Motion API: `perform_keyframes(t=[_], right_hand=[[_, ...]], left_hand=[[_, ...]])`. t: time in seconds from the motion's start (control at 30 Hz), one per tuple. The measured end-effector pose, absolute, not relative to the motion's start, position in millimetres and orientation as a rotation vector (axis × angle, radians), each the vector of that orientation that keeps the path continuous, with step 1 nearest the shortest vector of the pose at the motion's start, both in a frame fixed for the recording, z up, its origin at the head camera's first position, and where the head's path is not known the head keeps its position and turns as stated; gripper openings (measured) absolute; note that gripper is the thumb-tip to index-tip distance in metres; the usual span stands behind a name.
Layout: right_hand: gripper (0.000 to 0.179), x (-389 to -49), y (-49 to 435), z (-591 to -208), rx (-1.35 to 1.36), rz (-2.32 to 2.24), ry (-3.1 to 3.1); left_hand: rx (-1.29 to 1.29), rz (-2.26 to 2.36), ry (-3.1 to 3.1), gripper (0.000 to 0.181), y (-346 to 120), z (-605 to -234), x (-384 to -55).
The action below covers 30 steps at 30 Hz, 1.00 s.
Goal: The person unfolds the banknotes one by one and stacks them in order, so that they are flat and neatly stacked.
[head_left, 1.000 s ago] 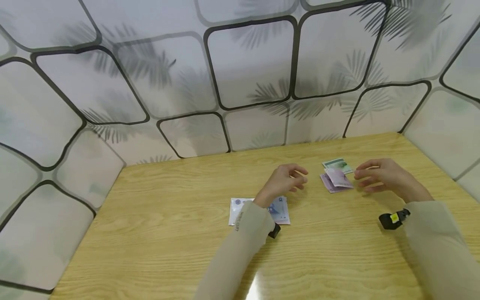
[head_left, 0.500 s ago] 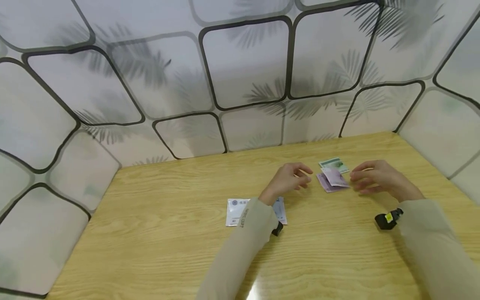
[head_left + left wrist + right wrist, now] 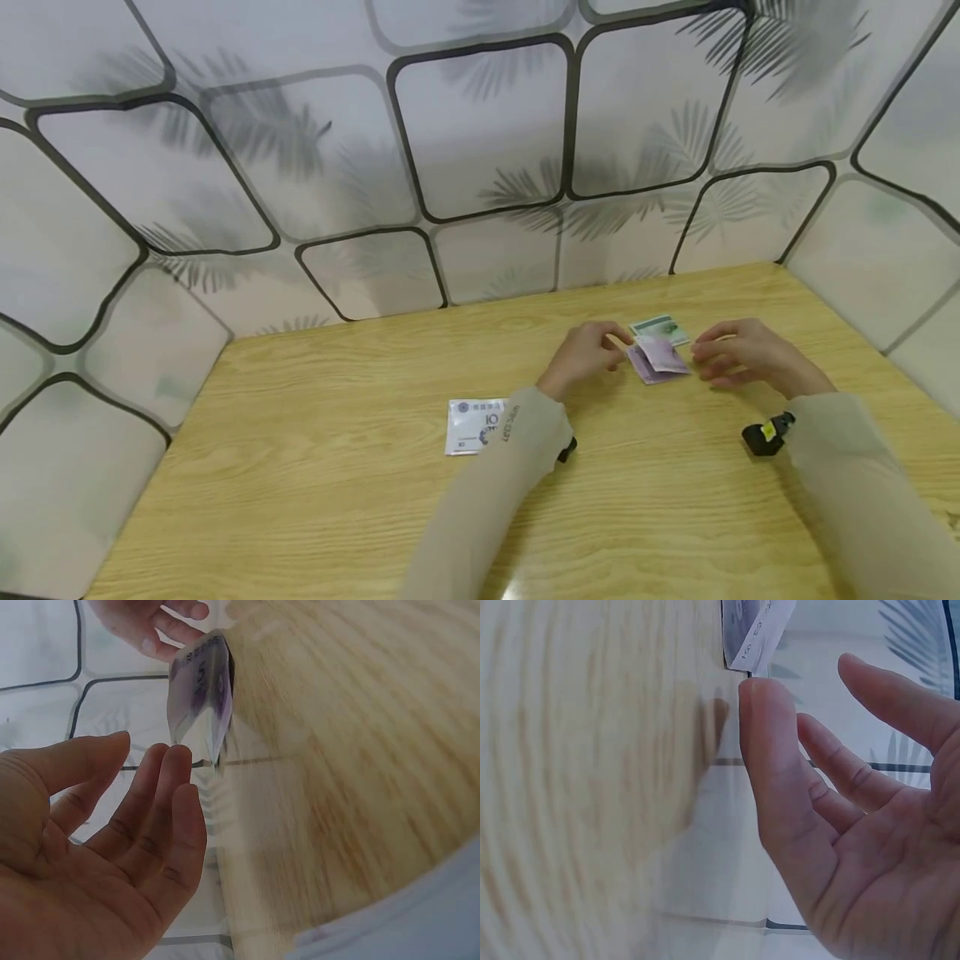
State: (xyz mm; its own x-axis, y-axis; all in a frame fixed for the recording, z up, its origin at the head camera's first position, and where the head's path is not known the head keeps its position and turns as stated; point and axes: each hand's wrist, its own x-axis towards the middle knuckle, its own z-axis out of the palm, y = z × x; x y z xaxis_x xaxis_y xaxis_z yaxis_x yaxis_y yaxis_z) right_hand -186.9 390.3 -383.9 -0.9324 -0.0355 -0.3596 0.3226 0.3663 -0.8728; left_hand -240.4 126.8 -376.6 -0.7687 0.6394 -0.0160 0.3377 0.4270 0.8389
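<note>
A folded purple banknote (image 3: 660, 358) marked with a 5 lies on the table, its upper flap raised. Just behind it is a green banknote (image 3: 662, 328), partly covered. My left hand (image 3: 588, 358) hovers at the left side of the purple note, fingers loosely bent and holding nothing. At the right side is my right hand (image 3: 742, 357), relaxed, with its fingertips close to the note's edge. In the left wrist view the purple note (image 3: 199, 690) stands up like a tent beyond the left fingertips. A blue-grey banknote (image 3: 468, 425) marked 10 lies partly hidden under my left forearm.
The wooden table (image 3: 337, 483) meets a patterned wall covering (image 3: 495, 125) at the back and sides. Black wrist cameras, one of them on the right wrist (image 3: 765, 435), stick out below the sleeves.
My left hand has moved right, up to the purple banknote. My right hand has come slightly closer to the note from its right side. The banknotes keep their places on the table.
</note>
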Motion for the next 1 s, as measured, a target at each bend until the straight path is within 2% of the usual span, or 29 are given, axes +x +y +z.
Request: perform_keyframes(t=[0.33, 0.53, 0.77, 1.0], right_hand=[[0.039, -192, 384, -380, 0.227, -1.559, 2.324], [0.039, -192, 379, -379, 0.2, -1.526, 2.343], [0.043, -190, 376, -375, 0.172, -1.493, 2.378], [0.04, -188, 378, -377, 0.188, -1.508, 2.369]], left_hand=[[0.843, 1.175, 2.439, 0.024, 144, -379, -246], [0.81, 1.061, 2.522, 0.035, 154, -383, -242], [0.842, 0.854, 2.722, 0.018, 163, -385, -241], [0.829, 0.829, 2.862, 0.017, 167, -386, -240]])
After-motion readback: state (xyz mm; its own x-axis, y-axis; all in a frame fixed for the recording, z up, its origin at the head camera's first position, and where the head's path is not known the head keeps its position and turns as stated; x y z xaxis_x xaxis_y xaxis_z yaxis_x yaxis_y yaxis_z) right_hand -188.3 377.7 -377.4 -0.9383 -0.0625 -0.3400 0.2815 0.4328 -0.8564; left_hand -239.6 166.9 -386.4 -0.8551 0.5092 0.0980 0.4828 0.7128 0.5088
